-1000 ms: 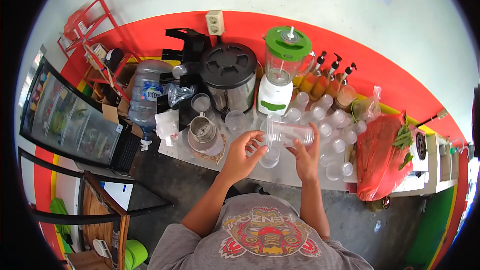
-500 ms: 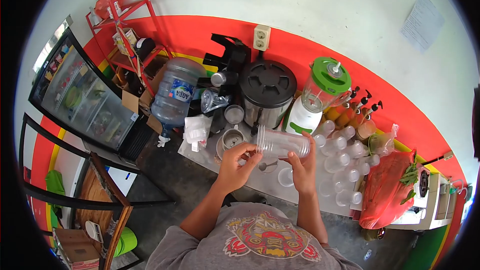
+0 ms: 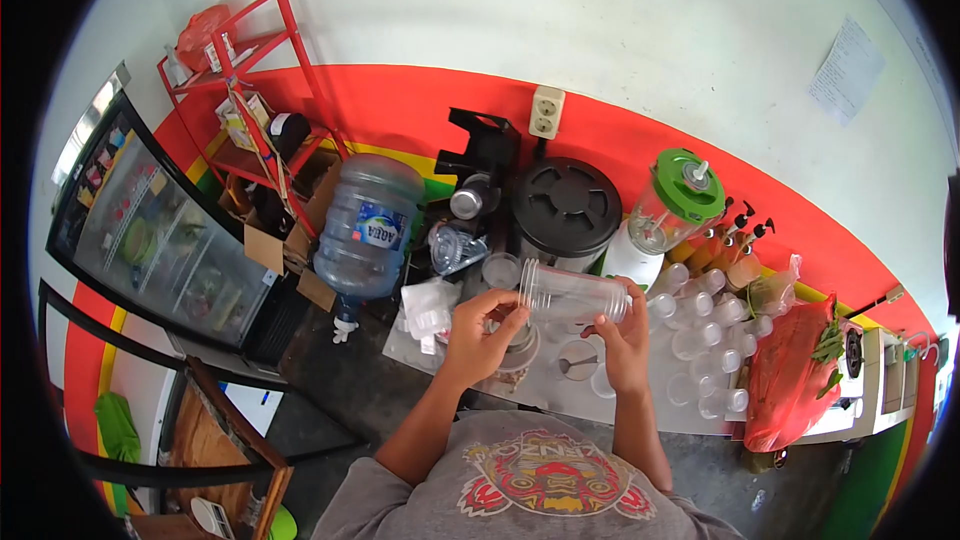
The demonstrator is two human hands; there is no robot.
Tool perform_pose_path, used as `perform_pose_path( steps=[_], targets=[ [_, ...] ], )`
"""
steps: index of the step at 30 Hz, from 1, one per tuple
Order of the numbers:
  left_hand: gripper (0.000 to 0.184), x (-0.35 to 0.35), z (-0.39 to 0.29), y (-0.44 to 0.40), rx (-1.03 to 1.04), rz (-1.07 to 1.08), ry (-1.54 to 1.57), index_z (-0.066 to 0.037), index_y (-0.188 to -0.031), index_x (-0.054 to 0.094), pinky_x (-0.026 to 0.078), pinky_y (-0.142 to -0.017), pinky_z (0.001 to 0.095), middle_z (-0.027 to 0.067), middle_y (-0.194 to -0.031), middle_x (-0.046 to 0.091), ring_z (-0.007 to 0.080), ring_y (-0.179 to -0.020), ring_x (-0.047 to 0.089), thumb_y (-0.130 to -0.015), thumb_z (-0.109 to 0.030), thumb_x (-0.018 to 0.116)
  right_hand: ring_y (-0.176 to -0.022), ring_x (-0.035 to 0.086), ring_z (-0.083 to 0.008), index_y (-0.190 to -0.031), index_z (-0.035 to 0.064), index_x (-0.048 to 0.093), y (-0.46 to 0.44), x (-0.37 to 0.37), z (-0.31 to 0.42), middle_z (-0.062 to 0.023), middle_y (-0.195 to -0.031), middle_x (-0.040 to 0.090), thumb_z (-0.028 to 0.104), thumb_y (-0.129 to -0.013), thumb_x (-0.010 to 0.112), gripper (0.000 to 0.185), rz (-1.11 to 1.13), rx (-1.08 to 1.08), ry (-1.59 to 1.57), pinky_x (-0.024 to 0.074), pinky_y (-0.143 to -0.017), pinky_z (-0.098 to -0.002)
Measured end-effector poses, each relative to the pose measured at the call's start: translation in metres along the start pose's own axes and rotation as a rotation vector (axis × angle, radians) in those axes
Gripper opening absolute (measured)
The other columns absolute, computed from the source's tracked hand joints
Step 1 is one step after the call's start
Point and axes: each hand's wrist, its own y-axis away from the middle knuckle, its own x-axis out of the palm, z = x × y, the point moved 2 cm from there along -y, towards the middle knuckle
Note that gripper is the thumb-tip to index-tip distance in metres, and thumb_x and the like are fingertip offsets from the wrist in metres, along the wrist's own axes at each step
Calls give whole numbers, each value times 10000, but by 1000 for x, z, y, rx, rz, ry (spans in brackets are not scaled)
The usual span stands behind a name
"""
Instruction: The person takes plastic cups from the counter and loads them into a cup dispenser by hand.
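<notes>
A stack of clear plastic cups [image 3: 575,295] lies sideways between my two hands, above the table. My left hand [image 3: 484,332] pinches the rim end of the stack. Around the other end, the fingers of my right hand [image 3: 622,340] are wrapped. Below the stack, a clear container with a spoon [image 3: 578,361] rests on the table [image 3: 545,388]. Several upturned clear cups [image 3: 697,341] stand to the right of my right hand. The metal mug near my left hand is mostly hidden.
Behind the hands stand a lidded black-topped container [image 3: 566,207] and a green-lidded blender [image 3: 688,186]. A large water bottle [image 3: 368,225] is at the left, pump bottles [image 3: 735,245] and a red plastic bag [image 3: 790,380] at the right. A fridge [image 3: 165,230] stands far left.
The view has swung left, so the table items appear further right. My left hand has come from beside the cup stack to its rim end, while my right hand keeps its hold.
</notes>
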Motion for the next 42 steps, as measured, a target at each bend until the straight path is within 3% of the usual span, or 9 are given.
perform_pose_path(
  steps=[5, 9, 10, 14, 20, 27, 31, 33, 42],
  targets=[
    [175, -44, 17, -13, 16, -44, -1, 0, -1122, 749, 533, -791, 287, 52, -976, 750, 118, -901, 681, -1012, -135, 730, -1043, 691, -183, -1556, 28, 361, -30, 43, -5, -146, -1284, 656, -16, -949, 733, 714, 49, -45, 27, 596, -794, -314],
    [208, -79, 33, -35, 14, -171, 14, -9, -1191, 740, 526, -810, 301, 65, -1020, 762, 144, -886, 674, -1020, -123, 715, -1158, 674, -192, -1556, 26, 375, -64, 89, -6, -140, -1349, 615, -68, -908, 774, 767, 111, -235, 94, 601, -926, -339],
    [279, -89, 42, -41, 30, -134, -36, -19, -1280, 709, 527, -880, 333, 94, -1132, 759, 194, -985, 684, -1014, -101, 700, -1213, 667, -211, -1545, 19, 401, -72, 96, -8, -139, -1378, 604, -83, -893, 791, 766, 125, -283, 121, 589, -988, -354],
    [449, -113, 61, -60, 125, -149, -231, -15, -1439, 620, 504, -999, 358, 150, -1354, 694, 221, -1212, 651, -997, -55, 686, -1255, 659, -234, -1515, -3, 454, -89, 126, -17, -149, -1426, 591, -73, -893, 801, 716, 72, -419, 353, 590, -1000, -371],
    [495, -129, 75, -73, 20, -103, -91, -36, -1469, 602, 466, -1060, 380, 126, -1417, 685, 243, -1281, 616, -981, -58, 680, -1269, 648, -255, -1512, 28, 518, -100, 145, -55, -150, -1440, 602, -64, -881, 809, 702, -28, -500, 463, 604, -972, -381],
    [451, -148, 88, -97, 176, -162, -429, -65, -1410, 642, 441, -1121, 409, 124, -1375, 674, 303, -1293, 564, -961, -44, 672, -1235, 661, -337, -1507, 52, 550, -104, 154, -51, -193, -1414, 612, -33, -868, 823, 700, -67, -593, 750, 593, -913, -392],
    [409, -145, 97, -130, 154, -178, -162, -85, -1401, 640, 430, -1077, 366, 85, -1336, 689, 237, -1257, 585, -994, -44, 660, -1194, 672, -345, -1503, 61, 560, -106, 159, -34, -203, -1403, 622, -10, -869, 830, 693, -38, -585, 795, 588, -883, -386],
    [327, -142, 108, -148, 12, -3, 177, -37, -1376, 639, 455, -1079, 360, 176, -1318, 644, 246, -1253, 592, -1054, -90, 613, -1179, 677, -343, -1502, 64, 561, -105, 161, -25, -206, -1398, 626, -7, -870, 830, 690, -33, -585, 826, 590, -877, -384],
    [370, -133, 124, -163, 88, -53, 22, -6, -1390, 601, 420, -1111, 340, 140, -1268, 661, 219, -1227, 613, -1156, -248, 448, -1130, 685, -390, -1505, 84, 561, -107, 178, -18, -204, -1398, 618, 9, -892, 799, 661, 12, -501, 910, 593, -881, -417]
  ],
)
